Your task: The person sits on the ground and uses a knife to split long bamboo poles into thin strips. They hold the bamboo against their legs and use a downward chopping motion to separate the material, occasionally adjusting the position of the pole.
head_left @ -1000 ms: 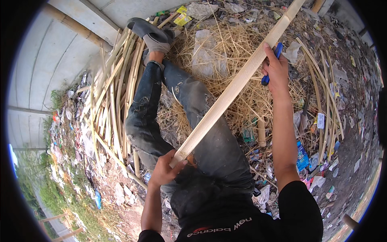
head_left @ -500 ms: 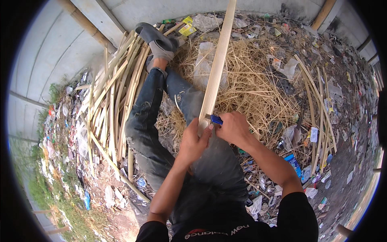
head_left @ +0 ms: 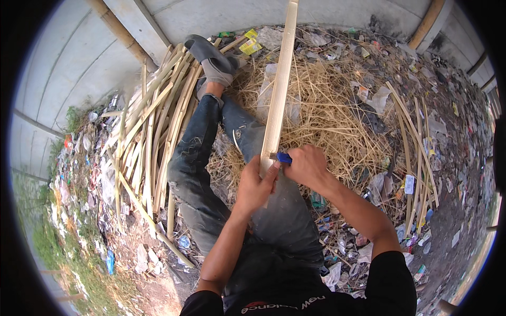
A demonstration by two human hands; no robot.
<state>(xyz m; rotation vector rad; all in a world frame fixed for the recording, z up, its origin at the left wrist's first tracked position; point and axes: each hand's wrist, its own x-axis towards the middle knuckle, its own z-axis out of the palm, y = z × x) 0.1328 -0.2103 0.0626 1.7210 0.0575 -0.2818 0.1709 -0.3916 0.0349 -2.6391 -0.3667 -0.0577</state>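
The right hand (head_left: pixel 307 164) has come down the long pale strip (head_left: pixel 281 87). I see the strip over the leg (head_left: pixel 287 224), pointing away; the left hand (head_left: pixel 254 185) grips near its close end, the right grips a blue knife (head_left: pixel 283 157) at its right edge.

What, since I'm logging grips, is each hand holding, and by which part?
The left hand holds the pale flat strip near its end closest to the body; the right hand holds the blue-handled knife by its handle.

Blue knife (head_left: pixel 283 157) against pale strip (head_left: pixel 280 89)
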